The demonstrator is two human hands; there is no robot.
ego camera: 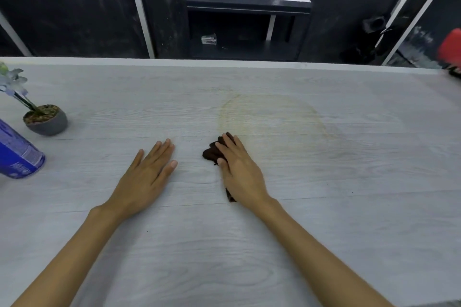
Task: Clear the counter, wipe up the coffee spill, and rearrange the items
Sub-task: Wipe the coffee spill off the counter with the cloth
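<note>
At far left, a blue can (18, 154) lies tilted at the edge of the bench (349, 207), with a potted plant (46, 119) just behind it. The left hand (147, 177) rests flat on the bench, grip spread, holding nothing. Beside it, the right hand (239, 172) presses a dark cloth (212, 153) down, fingers laid over it. The faint ring of the spill (272, 117) lies just beyond the cloth. A red object (451, 48) shows at far right.

left grip (147, 172): bare, no glove or ring | right grip (240, 169): bare | forearms: bare, sleeveless behind each grip
</note>
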